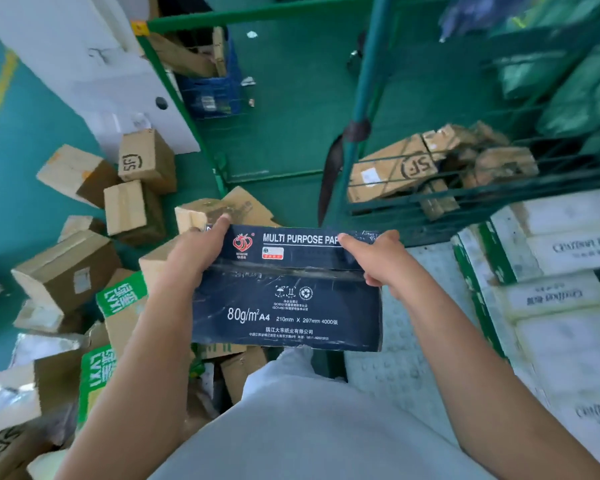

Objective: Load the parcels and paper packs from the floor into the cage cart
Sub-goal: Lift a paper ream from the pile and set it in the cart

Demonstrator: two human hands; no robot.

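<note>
Item: left hand [191, 252]. Grips the left end of the paper box [288, 289], thumb laid over the top edge, fingers hidden beneath.

Item: right hand [378, 259]. Grips the right end of the same box, thumb on the top face, fingers curled round the end.

Handling note: the load looks heavy, by the label a case of A4 sheets. Advise keeping both hands under the ends, the box level and close to the body, then swinging it right and lowering it over the cart's edge, not dropping it, onto a flat spot so it does not crush the cartons already inside.

Item: paper box. Dark navy carton, held in the air at waist height between the floor heap and the cage cart [465, 188]. White lettering "MULTI PURPOSE", "80g/m² A4"; red emblem; clear tape scuffed; lower edge frayed.

Item: cage cart. Green wire frame, ahead and to the right; holds brown cartons.

Item: floor parcels [66, 271]. Brown and green-printed cartons, heaped at left, not yet loaded.

Item: white paper packs [551, 299]. Stacked at right.
</note>
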